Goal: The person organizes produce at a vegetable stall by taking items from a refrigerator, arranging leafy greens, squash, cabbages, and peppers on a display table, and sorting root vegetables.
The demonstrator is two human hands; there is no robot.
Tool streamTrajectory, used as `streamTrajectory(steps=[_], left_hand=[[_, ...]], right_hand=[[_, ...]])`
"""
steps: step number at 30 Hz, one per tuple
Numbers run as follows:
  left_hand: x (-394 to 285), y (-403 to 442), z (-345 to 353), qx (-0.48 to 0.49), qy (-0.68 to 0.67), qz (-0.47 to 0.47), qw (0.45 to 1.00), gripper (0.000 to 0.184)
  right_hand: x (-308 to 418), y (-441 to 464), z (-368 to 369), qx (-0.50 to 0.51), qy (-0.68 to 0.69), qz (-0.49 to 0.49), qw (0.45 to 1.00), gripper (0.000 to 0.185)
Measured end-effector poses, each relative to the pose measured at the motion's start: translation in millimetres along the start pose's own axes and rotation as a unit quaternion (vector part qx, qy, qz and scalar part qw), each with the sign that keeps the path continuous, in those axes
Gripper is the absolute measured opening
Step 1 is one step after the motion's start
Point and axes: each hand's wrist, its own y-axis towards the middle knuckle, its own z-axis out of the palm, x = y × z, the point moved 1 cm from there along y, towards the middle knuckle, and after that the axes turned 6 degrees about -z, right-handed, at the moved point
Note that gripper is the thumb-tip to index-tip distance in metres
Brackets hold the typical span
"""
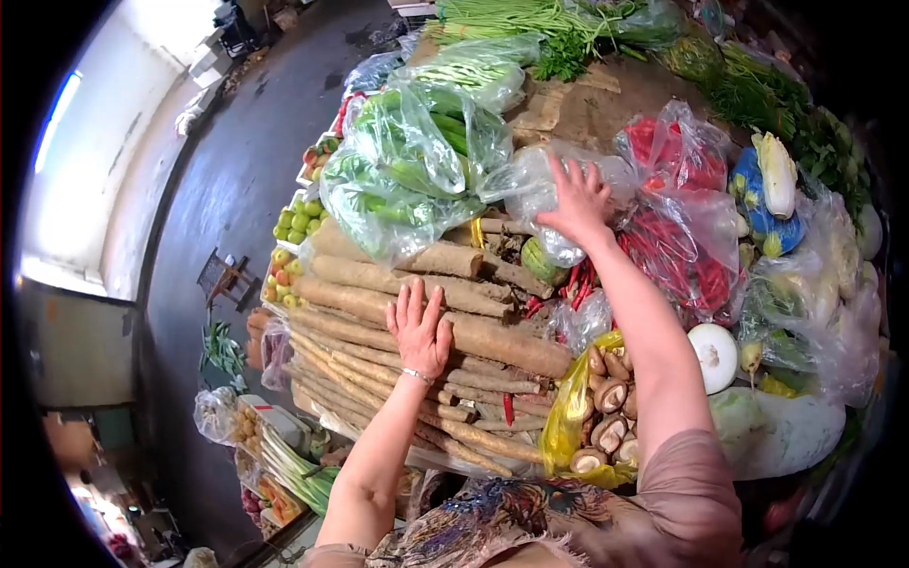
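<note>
Far left, stool (225, 279) on floor, well apart from the goods. Next, green fruit (298, 222) beside the stall's left edge, grouped in one lot, probably for easy picking. Then big bag (398, 161), see-through, full of greens, on the far side of the thick roots (511, 346); plastic likely there to keep leaves together and damp. Thick roots side by side, roughly parallel, likely to save space and stop rolling. Near side of those, thin roots (331, 364), also lengthwise, overlapping a bit.

Left hand (421, 336) palm down on thick roots, fingers slightly spread, thumb out to the right, pinching nothing; probably a prop for the lean over the pile. Near, right of the roots, yellow bag (561, 407) open around mushrooms (611, 396), seemingly for show.

Farther off, right hand (582, 208) reaching onto clear bag (540, 194), fingers spread wide, no pinch visible, maybe flattening or steadying thin plastic; underside of palm hidden. Clear bag between big bag and red peppers (677, 251), with melon (538, 260) just nearer. Far right, cabbage (779, 175) on blue bag (753, 194); nearer, cut radish (712, 358) beside big gourd (805, 431), pale face up, perhaps to show freshness
</note>
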Motion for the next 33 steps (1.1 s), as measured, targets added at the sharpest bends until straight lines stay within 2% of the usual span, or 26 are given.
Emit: streamTrajectory(steps=[2,3,6,7,8,9,10,12,13,14,16,17,19,20,22,24,25,26,27,28,29,32,33], left_hand=[[-1,1,-2,0.004,-0.003,-0.006,1.000,0.049],[0,1,-2,0.001,-0.008,-0.006,1.000,0.049],[0,1,-2,0.006,-0.005,-0.012,1.000,0.049],[2,1,-1,0.004,-0.004,-0.010,1.000,0.049],[0,1,-2,0.003,-0.006,-0.011,1.000,0.049],[-2,2,-4,0.003,-0.004,-0.008,1.000,0.049],[-2,3,-5,0.001,-0.001,-0.005,1.000,0.048],[1,2,-3,0.005,0.000,-0.010,1.000,0.049],[1,3,-2,0.003,-0.002,-0.012,1.000,0.049],[-1,3,-4,0.004,-0.005,-0.014,1.000,0.049],[-1,1,-5,0.012,-0.006,-0.018,1.000,0.049],[-1,4,-5,0.012,-0.006,-0.018,1.000,0.048],[-1,6,-4,0.012,-0.006,-0.016,1.000,0.048],[0,5,-5,0.015,-0.004,-0.018,1.000,0.048],[1,5,-4,0.016,-0.001,-0.019,1.000,0.049],[0,5,-4,0.018,0.000,-0.017,1.000,0.048],[-1,6,-4,0.016,0.004,-0.017,1.000,0.047],[-1,5,-4,0.021,0.006,-0.020,1.000,0.047],[-1,5,-3,0.018,0.005,-0.019,1.000,0.047],[-1,6,-3,0.013,0.004,-0.017,1.000,0.047],[-1,7,-2,0.013,0.003,-0.019,1.000,0.047],[-1,8,-2,0.013,0.002,-0.021,1.000,0.047],[-1,8,-2,0.014,0.005,-0.025,1.000,0.047]], right_hand=[[-7,6,7,0.019,-0.070,-0.043,0.996,0.072],[-11,3,6,-0.056,-0.075,-0.084,0.992,0.048],[-32,23,-2,-0.027,-0.012,-0.069,0.997,0.046],[-45,32,4,-0.138,0.070,-0.058,0.986,0.034],[-51,39,-2,-0.138,0.068,-0.059,0.986,0.034],[-57,46,-8,-0.127,0.210,-0.021,0.969,0.033],[-63,52,-13,-0.114,0.347,0.016,0.931,0.032],[-78,61,-15,-0.125,0.389,-0.002,0.913,0.027],[-83,61,-30,-0.102,0.467,0.010,0.878,0.025],[-81,59,-49,-0.076,0.542,0.025,0.837,0.023],[-68,60,-101,-0.036,0.689,-0.013,0.724,0.021],[-74,70,-102,-0.036,0.689,-0.013,0.724,0.021],[-89,99,-108,-0.054,0.564,-0.046,0.823,0.024],[-88,110,-109,-0.051,0.566,-0.049,0.822,0.024],[-89,134,-108,-0.046,0.676,-0.050,0.734,0.028],[-95,161,-122,-0.063,0.687,-0.073,0.720,0.029],[-105,180,-129,-0.064,0.697,-0.051,0.713,0.027],[-115,199,-138,-0.089,0.668,-0.098,0.733,0.026],[-115,210,-149,-0.136,0.625,-0.081,0.764,0.026],[-125,227,-158,-0.193,0.530,-0.103,0.819,0.028],[-145,251,-162,-0.241,0.440,-0.152,0.852,0.028],[-143,251,-168,-0.258,0.295,-0.163,0.906,0.032],[-155,255,-158,-0.255,0.298,-0.163,0.905,0.032]])
